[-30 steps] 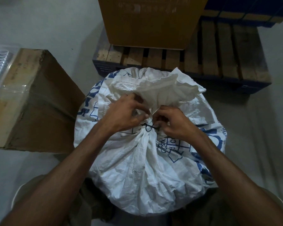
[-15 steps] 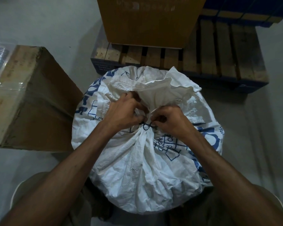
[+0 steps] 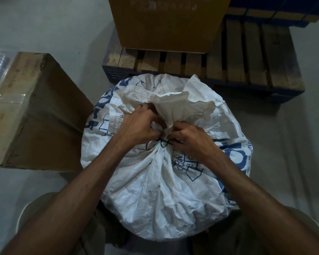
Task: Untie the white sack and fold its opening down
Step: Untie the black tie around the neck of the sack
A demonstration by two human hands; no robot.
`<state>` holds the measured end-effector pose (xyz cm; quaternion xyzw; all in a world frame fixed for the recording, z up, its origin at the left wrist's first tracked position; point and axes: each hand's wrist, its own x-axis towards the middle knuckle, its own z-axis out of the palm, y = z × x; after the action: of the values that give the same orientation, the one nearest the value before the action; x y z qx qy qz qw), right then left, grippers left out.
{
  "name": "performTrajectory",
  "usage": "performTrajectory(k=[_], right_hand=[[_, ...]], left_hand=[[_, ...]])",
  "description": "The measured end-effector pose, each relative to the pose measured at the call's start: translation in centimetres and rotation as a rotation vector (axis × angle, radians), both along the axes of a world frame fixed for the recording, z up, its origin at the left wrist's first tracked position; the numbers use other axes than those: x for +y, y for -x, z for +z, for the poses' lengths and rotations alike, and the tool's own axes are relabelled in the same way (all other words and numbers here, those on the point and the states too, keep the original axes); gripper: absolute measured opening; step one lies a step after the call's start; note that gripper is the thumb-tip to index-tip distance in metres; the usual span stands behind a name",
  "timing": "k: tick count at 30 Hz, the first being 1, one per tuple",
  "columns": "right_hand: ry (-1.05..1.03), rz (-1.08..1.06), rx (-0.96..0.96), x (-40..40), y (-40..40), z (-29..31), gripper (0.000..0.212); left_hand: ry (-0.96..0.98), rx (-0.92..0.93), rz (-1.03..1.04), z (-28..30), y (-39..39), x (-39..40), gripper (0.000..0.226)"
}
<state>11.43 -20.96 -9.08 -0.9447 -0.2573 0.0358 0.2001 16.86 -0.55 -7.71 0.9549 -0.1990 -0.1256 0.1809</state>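
Observation:
A full white sack [image 3: 155, 190] with blue print stands between my knees in the middle of the view. Its neck is gathered and bound by a thin dark tie [image 3: 163, 142]. Above the tie the loose mouth [image 3: 182, 102] fans out, crumpled. My left hand [image 3: 138, 126] grips the gathered cloth just left of the tie, fingers curled. On the other side my right hand [image 3: 190, 138] pinches at the tie with its fingertips. The knot is partly hidden by my fingers.
A large cardboard box [image 3: 31, 111] stands on the floor to the left, close to the sack. Behind the sack lies a wooden pallet [image 3: 247, 63] with another cardboard box [image 3: 166, 23] on it. Grey floor [image 3: 293, 144] lies to the right.
Both hands stay at the tie; the fingers have shifted slightly at the knot. The sack's neck is still bound.

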Motion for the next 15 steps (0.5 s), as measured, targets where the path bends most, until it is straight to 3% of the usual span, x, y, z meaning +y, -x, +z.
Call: performTrajectory(k=[7,15], right_hand=[[-0.044,0.036,0.003,0.06,-0.11,-0.41,0.012],[-0.141,-0.086,0.141,-0.69,-0.74,-0.86,0.014]], left_hand=[[0.038,0.018,0.006,0.25,-0.17,0.17,0.03],[0.053,-0.001,0.015,0.16,-0.09,0.02,0.035]])
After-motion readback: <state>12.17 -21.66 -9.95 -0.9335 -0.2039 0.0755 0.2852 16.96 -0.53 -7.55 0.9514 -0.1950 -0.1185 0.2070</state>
